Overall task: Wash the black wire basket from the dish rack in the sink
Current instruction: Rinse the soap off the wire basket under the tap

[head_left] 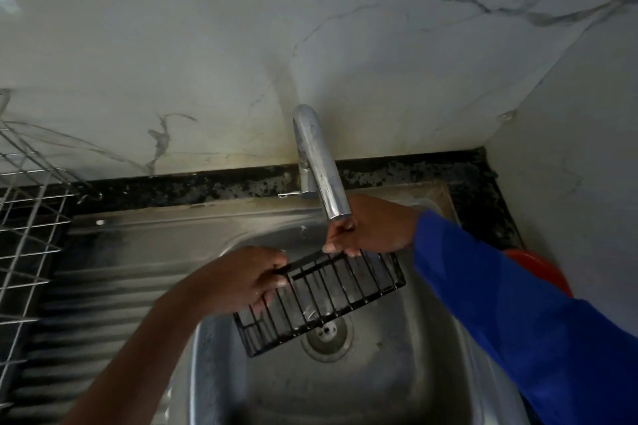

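Note:
The black wire basket (321, 300) hangs tilted over the steel sink (397, 373), just above the drain (326, 335). My left hand (241, 281) grips its left end, fingers wrapped around the rim wires. My right hand (369, 228) pinches the far top rim, right under the spout of the chrome tap (319, 162). Whether water is running from the tap I cannot tell. My right arm wears a blue sleeve (518, 314).
A silver wire dish rack (24, 224) stands at the left on the ribbed steel drainboard (114, 290). Something red (538, 269) shows behind my right sleeve. A marble wall rises behind the sink and closes in on the right.

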A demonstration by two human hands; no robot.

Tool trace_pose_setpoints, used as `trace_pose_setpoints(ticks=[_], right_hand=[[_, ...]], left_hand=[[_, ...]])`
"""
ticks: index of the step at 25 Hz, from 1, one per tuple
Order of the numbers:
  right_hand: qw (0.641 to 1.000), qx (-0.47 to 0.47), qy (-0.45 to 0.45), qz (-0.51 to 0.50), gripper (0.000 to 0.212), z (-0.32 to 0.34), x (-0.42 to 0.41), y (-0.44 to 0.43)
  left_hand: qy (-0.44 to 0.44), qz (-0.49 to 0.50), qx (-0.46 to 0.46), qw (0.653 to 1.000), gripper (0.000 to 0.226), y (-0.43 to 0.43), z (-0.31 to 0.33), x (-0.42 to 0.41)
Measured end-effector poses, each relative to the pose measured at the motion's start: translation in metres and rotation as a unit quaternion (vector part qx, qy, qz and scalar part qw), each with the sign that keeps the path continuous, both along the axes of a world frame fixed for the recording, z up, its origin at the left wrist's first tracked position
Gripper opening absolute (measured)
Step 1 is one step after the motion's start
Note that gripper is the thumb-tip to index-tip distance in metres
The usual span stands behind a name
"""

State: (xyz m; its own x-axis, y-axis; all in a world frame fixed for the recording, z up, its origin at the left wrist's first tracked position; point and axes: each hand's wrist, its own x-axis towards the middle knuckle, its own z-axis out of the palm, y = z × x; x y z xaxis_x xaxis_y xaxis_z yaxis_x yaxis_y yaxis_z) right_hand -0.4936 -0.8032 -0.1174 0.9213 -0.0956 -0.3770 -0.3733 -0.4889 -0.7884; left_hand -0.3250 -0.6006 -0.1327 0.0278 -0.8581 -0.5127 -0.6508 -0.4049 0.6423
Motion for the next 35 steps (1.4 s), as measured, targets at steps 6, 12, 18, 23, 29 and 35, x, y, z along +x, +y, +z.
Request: trace_pose_setpoints(ticks=[6,12,18,23,29,35], right_hand=[[0.997,-0.042,0.051,0.033,0.034,0.022,0.015,-0.007],[0.997,0.037,0.063,0.039,0.028,0.027,0.026,0.000],[0.997,0.071,0.044,0.002,0.023,0.024,0.014,-0.027],[0.998,0.029,-0.054,-0.021,0.031,0.028,0.034,0.000],[0.991,0.122,0.033,-0.048,0.021,0.020,0.008,-0.030],[0.996,0.066,-0.011,-0.059,0.029,0.023,0.015,-0.013]], left_hand=[[0.325,0.123,0.014,0.938,0.021,0.019,-0.014,-0.018],[0.240,0.249,-0.095,0.933,0.032,-0.001,-0.015,-0.037],[0.216,0.303,-0.140,0.917,0.026,0.013,-0.017,-0.015],[0.266,0.289,-0.150,0.907,0.028,-0.022,-0.015,-0.042],[0.339,0.357,-0.212,0.844,0.049,-0.006,-0.023,-0.040],[0.304,0.300,-0.250,0.869,0.044,-0.010,-0.006,-0.031]])
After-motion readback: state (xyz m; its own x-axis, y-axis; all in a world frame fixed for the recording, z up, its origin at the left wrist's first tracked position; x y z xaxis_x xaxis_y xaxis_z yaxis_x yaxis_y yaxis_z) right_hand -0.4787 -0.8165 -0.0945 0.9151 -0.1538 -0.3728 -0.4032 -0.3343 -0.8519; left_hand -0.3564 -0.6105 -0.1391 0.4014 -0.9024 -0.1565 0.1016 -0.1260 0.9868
